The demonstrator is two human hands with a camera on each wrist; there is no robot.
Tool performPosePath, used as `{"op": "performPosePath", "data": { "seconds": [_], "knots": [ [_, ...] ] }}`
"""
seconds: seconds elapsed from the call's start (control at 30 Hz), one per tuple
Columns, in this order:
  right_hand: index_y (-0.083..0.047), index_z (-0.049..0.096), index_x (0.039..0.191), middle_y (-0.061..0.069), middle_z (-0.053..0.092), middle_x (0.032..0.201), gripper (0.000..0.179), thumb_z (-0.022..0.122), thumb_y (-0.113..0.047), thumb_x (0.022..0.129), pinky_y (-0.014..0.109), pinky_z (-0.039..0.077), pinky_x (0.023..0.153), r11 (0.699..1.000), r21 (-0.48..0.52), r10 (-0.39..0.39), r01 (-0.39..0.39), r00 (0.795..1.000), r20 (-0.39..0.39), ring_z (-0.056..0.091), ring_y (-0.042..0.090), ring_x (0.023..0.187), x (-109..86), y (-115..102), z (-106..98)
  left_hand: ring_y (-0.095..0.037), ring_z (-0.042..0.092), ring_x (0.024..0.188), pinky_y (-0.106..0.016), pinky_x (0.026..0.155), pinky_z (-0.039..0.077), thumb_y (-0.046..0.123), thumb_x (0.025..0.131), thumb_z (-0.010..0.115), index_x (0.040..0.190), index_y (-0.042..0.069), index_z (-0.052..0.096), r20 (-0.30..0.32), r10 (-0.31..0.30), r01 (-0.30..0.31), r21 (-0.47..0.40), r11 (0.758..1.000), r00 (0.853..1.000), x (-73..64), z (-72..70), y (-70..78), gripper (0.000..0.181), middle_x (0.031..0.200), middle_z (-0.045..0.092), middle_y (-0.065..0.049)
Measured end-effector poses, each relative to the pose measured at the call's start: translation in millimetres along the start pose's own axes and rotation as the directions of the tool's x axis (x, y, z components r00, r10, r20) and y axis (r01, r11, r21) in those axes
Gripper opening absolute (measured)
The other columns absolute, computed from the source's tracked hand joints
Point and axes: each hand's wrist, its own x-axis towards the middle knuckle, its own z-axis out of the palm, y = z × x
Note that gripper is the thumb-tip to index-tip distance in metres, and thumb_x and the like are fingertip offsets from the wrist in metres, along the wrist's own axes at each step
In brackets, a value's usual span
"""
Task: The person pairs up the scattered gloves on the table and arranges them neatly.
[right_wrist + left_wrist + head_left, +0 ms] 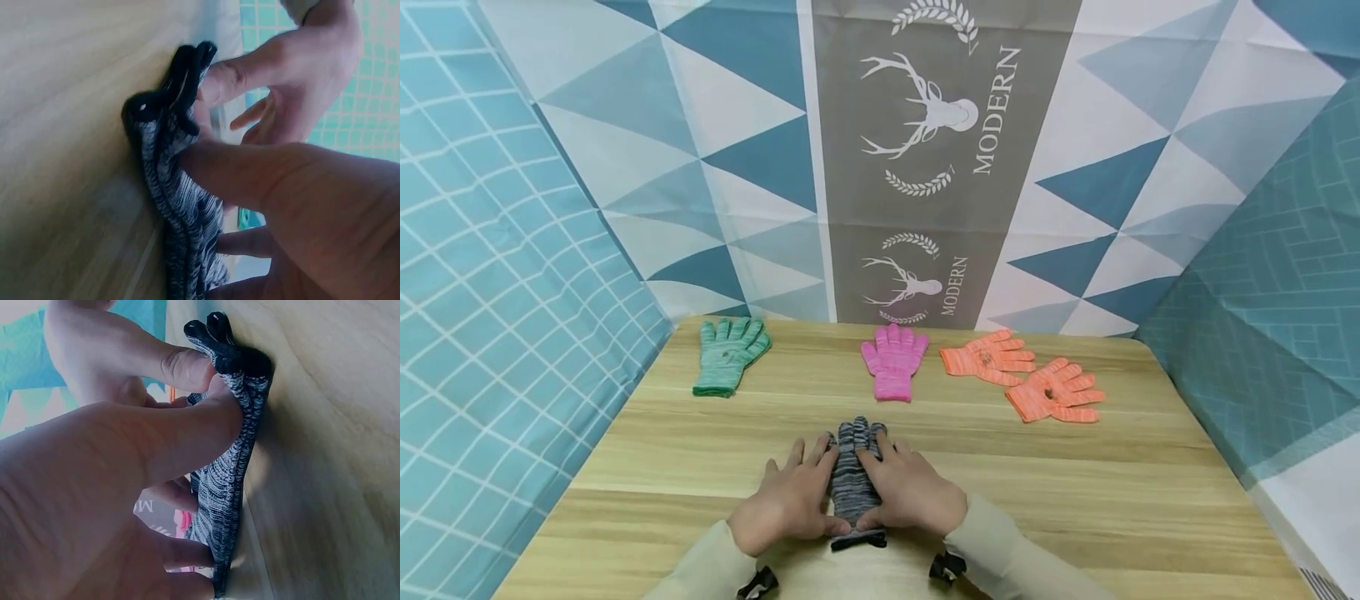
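A grey-and-black knitted glove lies at the front middle of the wooden table, its fingers pointing away and its dark cuff toward me. My left hand rests on its left side, fingers extended and thumb near the cuff. From the other side, my right hand presses on it with fingers forward, its thumb close to the left one. In the left wrist view, the cuff of the glove rises off the table by the thumbs. Dark cuff folds of the glove stand up in the right wrist view too.
A green glove lies at the table's back left, a pink glove at the back middle. To the right are two orange gloves, one slightly behind the other. Patterned cloth borders the table behind and at the sides.
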Motion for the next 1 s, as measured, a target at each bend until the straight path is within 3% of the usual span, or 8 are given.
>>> {"op": "performPosePath", "data": {
  "seconds": [0.13, 0.37, 0.63, 0.83, 1.0],
  "knots": [
    [-0.014, 0.043, 0.157, 0.024, 0.034, 0.163, 0.102, 0.08, -0.066, 0.077, 0.054, 0.044, 0.114, 0.999, 0.033, 0.011, -0.012, 1.0, 0.014, 0.042, 0.04, 0.146, 1.4, 3.9, -1.0, -0.054, 0.025, 0.151, -0.083, 0.106, 0.028, 0.062, 0.076, 0.083, 0.16, 0.004, 0.033, -0.008, 0.016, -0.016, -0.006, 1.0, 1.0, 1.4, -1.8, 1.7, 0.114, 0.168, 0.026, -0.02],
    [-0.011, 0.047, 0.154, 0.025, 0.036, 0.162, 0.092, 0.077, -0.062, 0.083, 0.056, 0.049, 0.108, 1.0, 0.001, 0.007, -0.007, 1.0, -0.003, 0.044, 0.041, 0.143, -2.9, -0.6, -4.6, -0.054, 0.029, 0.149, -0.082, 0.107, 0.028, 0.056, 0.081, 0.081, 0.156, -0.008, 0.034, -0.086, 0.003, -0.01, -0.079, 0.997, 0.996, 2.0, -3.4, 11.6, 0.109, 0.163, 0.031, -0.031],
    [-0.011, 0.049, 0.153, 0.026, 0.039, 0.16, 0.091, 0.077, -0.061, 0.084, 0.051, 0.051, 0.106, 0.998, -0.054, 0.015, -0.013, 0.999, 0.04, 0.044, 0.041, 0.142, -2.7, -8.3, -0.2, -0.056, 0.025, 0.15, -0.081, 0.111, 0.023, 0.068, 0.074, 0.081, 0.156, -0.007, 0.033, -0.017, -0.004, 0.004, 0.0, 1.0, 1.0, -2.6, -0.8, 10.3, 0.121, 0.165, 0.027, -0.027],
    [-0.009, 0.053, 0.15, 0.026, 0.045, 0.156, 0.094, 0.082, -0.062, 0.078, 0.047, 0.052, 0.105, 0.995, -0.102, 0.004, -0.002, 1.0, 0.019, 0.048, 0.04, 0.138, 6.5, -13.5, -1.8, -0.056, 0.021, 0.151, -0.082, 0.112, 0.019, 0.065, 0.072, 0.084, 0.159, -0.004, 0.031, 0.02, -0.015, 0.016, -0.026, 1.0, 1.0, 1.1, -4.5, 3.4, 0.122, 0.168, 0.023, -0.024],
    [-0.008, 0.054, 0.149, 0.028, 0.047, 0.153, 0.096, 0.084, -0.06, 0.075, 0.046, 0.05, 0.109, 0.991, -0.13, 0.039, -0.036, 0.999, 0.017, 0.049, 0.041, 0.139, 14.6, -21.8, -5.2, -0.057, 0.019, 0.151, -0.082, 0.113, 0.015, 0.061, 0.07, 0.087, 0.159, -0.003, 0.031, 0.026, -0.03, 0.031, -0.038, 0.999, 0.999, 7.2, -7.0, -2.1, 0.123, 0.169, 0.022, -0.022]
  ]
}}
